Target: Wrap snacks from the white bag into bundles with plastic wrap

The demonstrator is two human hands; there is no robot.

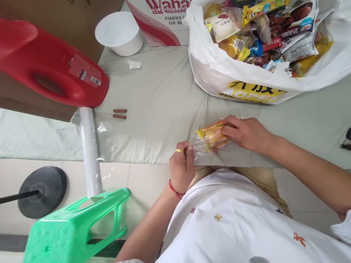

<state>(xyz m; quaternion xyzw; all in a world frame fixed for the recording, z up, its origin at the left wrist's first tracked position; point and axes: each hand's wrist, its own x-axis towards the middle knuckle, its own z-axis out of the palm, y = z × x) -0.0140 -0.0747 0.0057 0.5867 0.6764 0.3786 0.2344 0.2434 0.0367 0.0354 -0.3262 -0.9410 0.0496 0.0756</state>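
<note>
You held the clear packet [202, 146] of yellow-wrapped snacks [214, 133] at the near edge of the cloth-covered surface [157, 103], your left hand [182, 165] gripping bunched film at its left end and your right hand [246, 134] pinching its right end. It looked light, soft and slippery, with contents that might crumble, so the loose film at the ends seemed a safer hold than the middle. Beyond, the white bag [207, 69] stood far right, 2 brown strips [120, 117] lay left, and the white bowl [124, 43] sat far.
</note>
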